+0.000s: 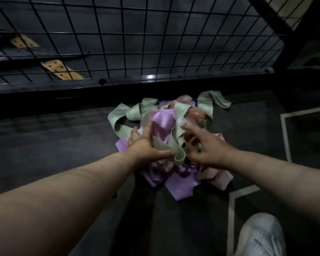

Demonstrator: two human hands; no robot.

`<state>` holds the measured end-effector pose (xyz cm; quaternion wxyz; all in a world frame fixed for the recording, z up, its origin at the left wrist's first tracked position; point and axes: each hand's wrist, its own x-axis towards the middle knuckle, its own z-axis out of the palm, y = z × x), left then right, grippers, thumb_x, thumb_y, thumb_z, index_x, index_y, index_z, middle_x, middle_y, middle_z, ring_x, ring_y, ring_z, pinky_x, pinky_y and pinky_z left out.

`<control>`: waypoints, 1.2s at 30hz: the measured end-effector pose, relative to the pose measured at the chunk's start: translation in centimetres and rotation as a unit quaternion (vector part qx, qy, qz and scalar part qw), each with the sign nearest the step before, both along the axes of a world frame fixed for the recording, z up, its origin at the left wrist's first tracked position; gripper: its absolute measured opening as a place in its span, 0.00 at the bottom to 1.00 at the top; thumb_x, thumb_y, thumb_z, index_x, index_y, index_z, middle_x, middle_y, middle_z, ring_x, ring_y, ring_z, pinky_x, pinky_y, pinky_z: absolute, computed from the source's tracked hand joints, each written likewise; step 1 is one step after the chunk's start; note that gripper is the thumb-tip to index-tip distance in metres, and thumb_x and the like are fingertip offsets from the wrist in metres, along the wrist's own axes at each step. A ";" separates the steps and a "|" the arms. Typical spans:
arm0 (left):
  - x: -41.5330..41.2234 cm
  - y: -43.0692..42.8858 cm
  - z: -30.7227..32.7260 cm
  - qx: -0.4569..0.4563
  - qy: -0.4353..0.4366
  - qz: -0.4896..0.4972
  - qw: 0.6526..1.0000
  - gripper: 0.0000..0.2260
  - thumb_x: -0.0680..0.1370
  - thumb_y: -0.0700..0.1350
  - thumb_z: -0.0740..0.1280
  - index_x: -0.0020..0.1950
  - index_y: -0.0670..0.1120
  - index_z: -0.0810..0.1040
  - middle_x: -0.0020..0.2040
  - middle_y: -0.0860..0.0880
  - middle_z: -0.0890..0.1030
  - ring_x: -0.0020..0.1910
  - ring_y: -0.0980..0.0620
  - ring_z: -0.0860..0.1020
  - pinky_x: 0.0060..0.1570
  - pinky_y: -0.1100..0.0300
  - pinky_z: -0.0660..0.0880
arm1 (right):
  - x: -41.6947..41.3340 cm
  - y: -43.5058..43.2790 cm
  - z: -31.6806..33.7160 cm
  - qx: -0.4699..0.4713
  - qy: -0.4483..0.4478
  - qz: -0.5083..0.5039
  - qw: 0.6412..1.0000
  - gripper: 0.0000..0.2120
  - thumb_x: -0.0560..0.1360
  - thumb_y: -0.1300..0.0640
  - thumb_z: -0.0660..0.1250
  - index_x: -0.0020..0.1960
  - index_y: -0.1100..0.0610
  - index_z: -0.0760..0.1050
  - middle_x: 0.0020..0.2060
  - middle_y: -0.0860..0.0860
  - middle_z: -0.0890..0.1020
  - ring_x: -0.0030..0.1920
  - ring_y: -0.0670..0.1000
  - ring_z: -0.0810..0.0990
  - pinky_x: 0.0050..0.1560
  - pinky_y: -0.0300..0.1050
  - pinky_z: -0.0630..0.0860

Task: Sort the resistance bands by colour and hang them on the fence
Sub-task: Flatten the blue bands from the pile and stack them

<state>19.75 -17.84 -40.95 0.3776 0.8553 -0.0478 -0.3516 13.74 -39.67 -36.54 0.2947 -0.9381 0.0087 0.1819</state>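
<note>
A tangled heap of resistance bands lies on the dark floor in front of the black wire fence (137, 43). Pale green bands (122, 117) loop over the top and left, purple bands (179, 185) spread underneath and toward me, and pink bands (218, 178) show at the right. My left hand (146, 145) grips a green band (166, 146) in the heap's middle, thumb pressed on a fold of it. My right hand (203, 146) reaches into the heap beside it, fingers spread and slightly blurred, touching the bands; what it holds is unclear.
The fence's thick bottom rail (118, 82) runs just behind the heap. Behind the mesh lie tan perforated straps (61, 69). White floor lines (286, 137) mark the right side. My white shoe (260, 235) sits at the lower right.
</note>
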 end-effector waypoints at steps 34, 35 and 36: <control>9.4 -1.1 5.4 -0.381 0.194 0.433 0.794 0.10 0.78 0.42 0.63 0.58 0.44 0.79 0.44 0.43 0.82 0.32 0.47 0.81 0.35 0.57 0.80 | 4.2 -7.0 3.9 0.192 -0.093 -0.502 0.838 0.11 0.76 0.49 0.70 0.49 0.57 0.78 0.43 0.55 0.81 0.41 0.52 0.80 0.43 0.47 0.79; 9.2 -1.2 5.1 -0.356 0.186 0.425 0.811 0.11 0.78 0.42 0.62 0.58 0.44 0.77 0.41 0.43 0.80 0.28 0.48 0.79 0.29 0.60 0.77 | 4.0 -6.9 3.7 0.182 -0.086 -0.494 0.846 0.12 0.76 0.50 0.70 0.52 0.59 0.78 0.44 0.54 0.81 0.42 0.51 0.80 0.41 0.44 0.78; 9.0 -1.2 4.6 -0.327 0.175 0.416 0.830 0.11 0.77 0.42 0.62 0.58 0.44 0.77 0.38 0.44 0.79 0.26 0.48 0.78 0.26 0.60 0.75 | 3.9 -6.8 3.6 0.165 -0.083 -0.478 0.859 0.12 0.77 0.50 0.70 0.53 0.59 0.79 0.43 0.53 0.81 0.42 0.50 0.79 0.38 0.40 0.77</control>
